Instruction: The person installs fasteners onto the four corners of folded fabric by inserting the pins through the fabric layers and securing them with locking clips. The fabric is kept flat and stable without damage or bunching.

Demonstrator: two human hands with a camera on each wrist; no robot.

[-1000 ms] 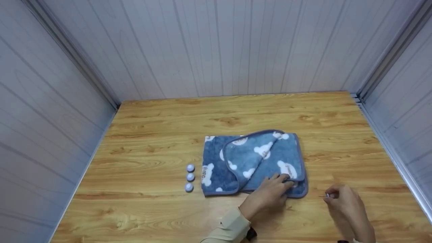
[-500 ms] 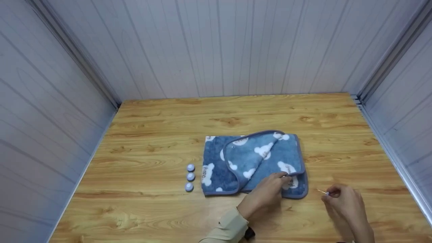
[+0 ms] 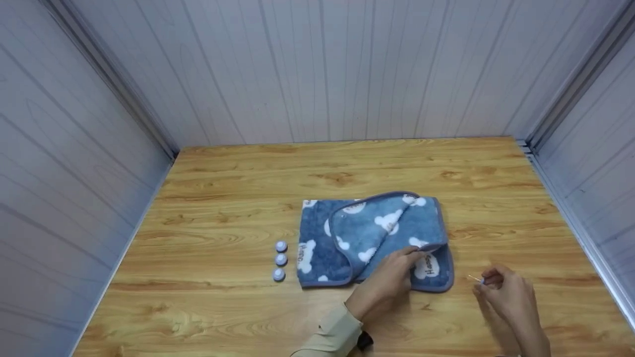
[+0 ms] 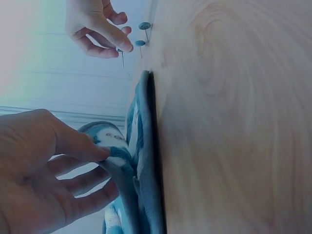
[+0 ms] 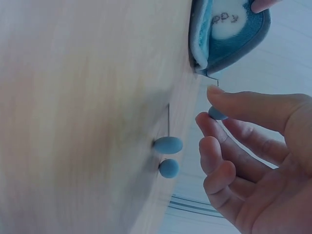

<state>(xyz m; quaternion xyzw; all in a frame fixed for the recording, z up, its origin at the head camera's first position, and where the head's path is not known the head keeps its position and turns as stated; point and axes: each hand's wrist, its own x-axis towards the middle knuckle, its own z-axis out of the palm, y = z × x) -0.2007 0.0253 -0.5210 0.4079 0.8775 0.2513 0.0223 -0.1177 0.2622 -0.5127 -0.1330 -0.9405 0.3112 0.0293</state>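
A blue blanket [image 3: 317,223] with white bear and bone shapes lies folded on the wooden table. My left hand [image 3: 387,280] pinches the hem of its upper layer near the front right corner, lifting it off the layer below; the left wrist view shows thumb and fingers on this blanket edge [image 4: 129,190]. To the right of the blanket, my right hand [image 3: 511,295] pinches a pin [image 3: 477,280] by its round head. Its thin needle points toward the blanket, apart from it. In the right wrist view the pin's blue head [image 5: 217,113] sits between thumb and fingertip.
Three round whitish caps [image 3: 281,259] stand in a row left of the blanket. By the right hand, two more round-headed pins [image 5: 168,145] are on the table, hidden in the head view. Pale panel walls [image 3: 322,69] enclose the table [image 3: 213,198] at back and sides.
My left hand has raised the blanket's front right edge and drawn it back, uncovering more of the layer below. The right hand's pin has tilted, its needle tip now higher.
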